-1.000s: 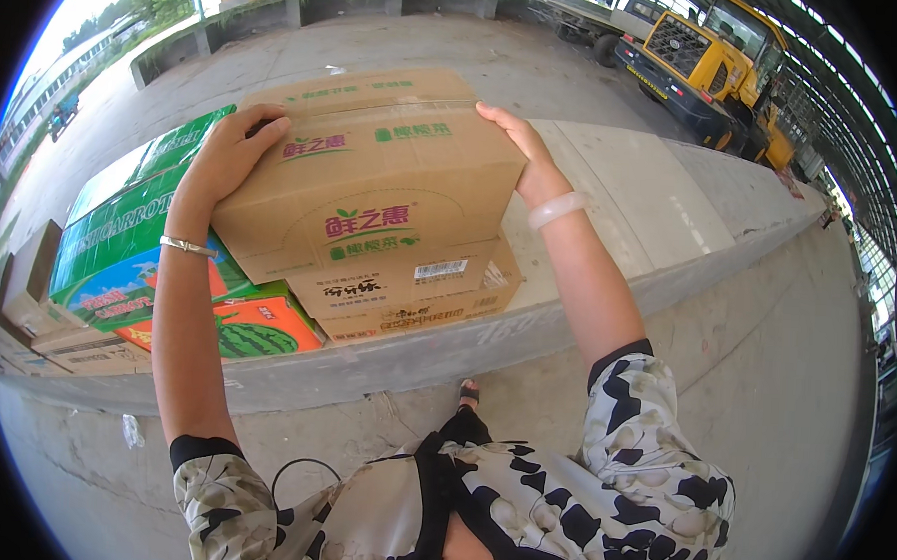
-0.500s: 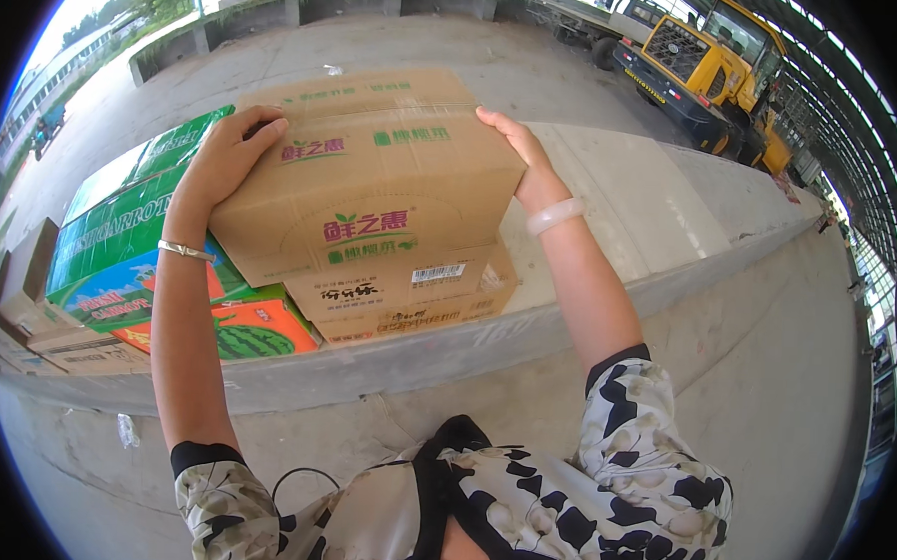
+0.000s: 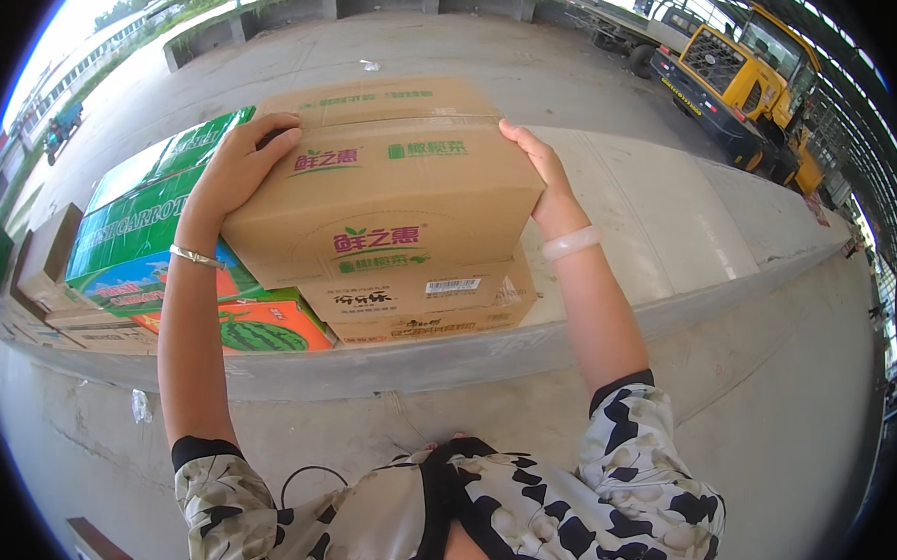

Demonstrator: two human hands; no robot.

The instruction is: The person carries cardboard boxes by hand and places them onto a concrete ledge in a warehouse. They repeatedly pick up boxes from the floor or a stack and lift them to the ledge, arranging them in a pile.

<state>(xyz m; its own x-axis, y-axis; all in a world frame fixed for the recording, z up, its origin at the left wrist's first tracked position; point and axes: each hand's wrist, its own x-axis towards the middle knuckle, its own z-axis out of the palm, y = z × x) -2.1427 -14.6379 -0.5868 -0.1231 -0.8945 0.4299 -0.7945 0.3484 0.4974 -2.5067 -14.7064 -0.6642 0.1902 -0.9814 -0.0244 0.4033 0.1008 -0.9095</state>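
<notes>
A large brown cardboard box with purple and green print sits on top of other flat cardboard cartons on a pale concrete ledge. My left hand grips its upper left edge, fingers over the top and thumb along the near side. On the opposite side, my right hand presses against the upper right edge with its fingers curled over the corner. Between both hands the box is held. Left of it stands a green carrot carton, above an orange carton with a watermelon picture.
More brown boxes stand at the far left of the ledge. Past the ledge lies a concrete yard, with a yellow loader and a flatbed truck at the far right. Crumpled plastic lies on the near floor.
The whole view has shifted a little, so the boxes and vehicles appear farther right. Both hands keep their places on the brown cardboard box.
</notes>
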